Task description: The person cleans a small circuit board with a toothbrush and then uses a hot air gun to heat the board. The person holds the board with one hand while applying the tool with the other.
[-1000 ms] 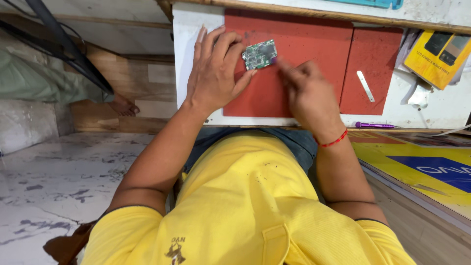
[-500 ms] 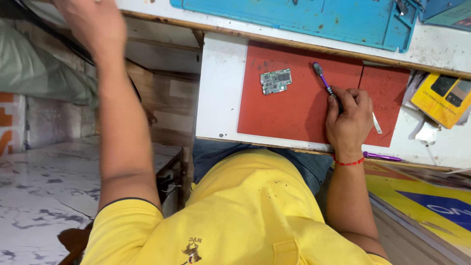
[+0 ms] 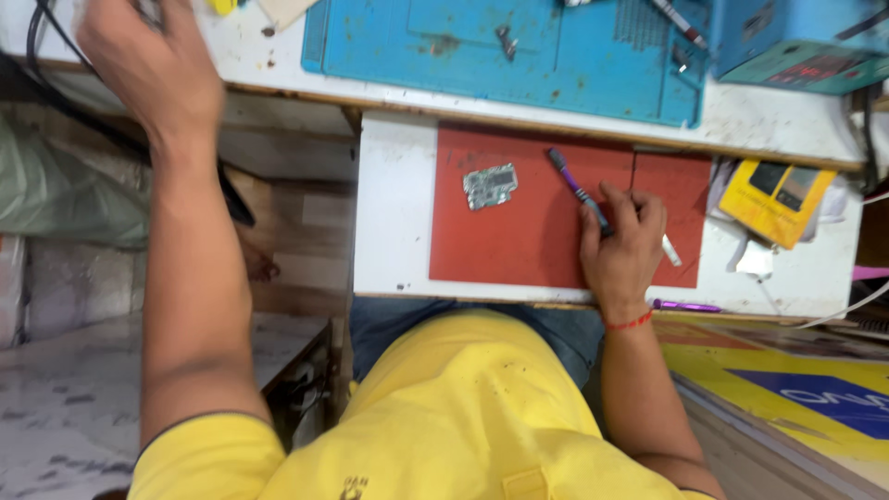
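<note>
A purple tool (image 3: 576, 192) is gripped in the right hand (image 3: 619, 248) beside a small circuit board (image 3: 489, 185) on the red mat (image 3: 528, 241); the left hand (image 3: 139, 65) is stretched over the bench (image 3: 278, 74), its grip unclear. Board work appears paused; steadying the board seems next.

Matt red mat (image 3: 528, 231) — bare metal-flecked circuit board (image 3: 490, 185).

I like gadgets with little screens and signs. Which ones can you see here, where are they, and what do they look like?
Yellow meter: on the white desk right of the red mat, boxy, with two dark screens.
Blue box: top right corner, blue-green, with a dark display strip on its front.
Yellow board: low on the right, flat, yellow with a blue patch bearing white letters.
</note>
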